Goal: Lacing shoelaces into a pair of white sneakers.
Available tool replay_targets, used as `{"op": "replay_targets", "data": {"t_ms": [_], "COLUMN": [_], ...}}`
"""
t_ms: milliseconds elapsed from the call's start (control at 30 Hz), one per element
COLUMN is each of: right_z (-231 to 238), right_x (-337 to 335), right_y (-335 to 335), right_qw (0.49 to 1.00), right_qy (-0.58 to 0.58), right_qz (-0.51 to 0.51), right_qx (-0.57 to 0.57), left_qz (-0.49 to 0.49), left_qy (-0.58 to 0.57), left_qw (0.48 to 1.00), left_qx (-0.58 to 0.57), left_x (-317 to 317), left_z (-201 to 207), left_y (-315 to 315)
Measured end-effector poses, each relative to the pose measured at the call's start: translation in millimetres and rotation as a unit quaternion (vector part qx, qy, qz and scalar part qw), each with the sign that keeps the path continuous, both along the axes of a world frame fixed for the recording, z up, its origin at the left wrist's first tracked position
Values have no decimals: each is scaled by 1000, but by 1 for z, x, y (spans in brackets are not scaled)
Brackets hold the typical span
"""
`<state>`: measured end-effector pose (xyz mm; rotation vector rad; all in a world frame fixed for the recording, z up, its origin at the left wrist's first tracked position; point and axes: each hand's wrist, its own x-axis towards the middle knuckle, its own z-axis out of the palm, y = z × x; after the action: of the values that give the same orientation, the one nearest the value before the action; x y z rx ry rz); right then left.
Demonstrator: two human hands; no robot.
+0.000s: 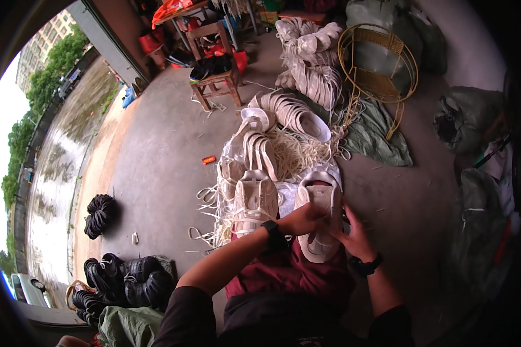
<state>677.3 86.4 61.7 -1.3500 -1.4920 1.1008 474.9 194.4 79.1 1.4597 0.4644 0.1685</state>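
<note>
A pale beige sneaker rests on my right thigh, toe toward me, its collar opening away from me. My left hand lies across its middle with curled, closed fingers; whatever they pinch is too small to make out. At the shoe's right side is my right hand, forefinger stretched out and thumb apart, near the lacing area. A second beige sneaker, with laces strung across it, sits on my left thigh. Beyond both shoes lies a heap of loose cream laces.
Nested rows of pale shoe parts lie ahead. Further back stand a wooden chair and a round bamboo chair. Black bundles lie at the lower left, dark sacks at the right. A small red packet is on the floor.
</note>
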Motion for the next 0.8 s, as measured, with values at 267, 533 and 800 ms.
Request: {"op": "replay_targets", "data": {"t_ms": [267, 533, 800], "right_z": [-44, -35, -23], "right_x": [18, 46, 49], "right_y": [38, 69, 73], "right_qw": [995, 997, 993], "right_qy": [-61, -73, -98], "right_qz": [-69, -8, 26], "right_qx": [42, 18, -54], "left_qz": [21, 22, 30], "left_qy": [37, 49, 128], "left_qw": [999, 999, 991], "left_qx": [0, 1, 36], "left_x": [16, 41, 52], "left_z": [-27, -53, -28], "left_y": [21, 33, 24]}}
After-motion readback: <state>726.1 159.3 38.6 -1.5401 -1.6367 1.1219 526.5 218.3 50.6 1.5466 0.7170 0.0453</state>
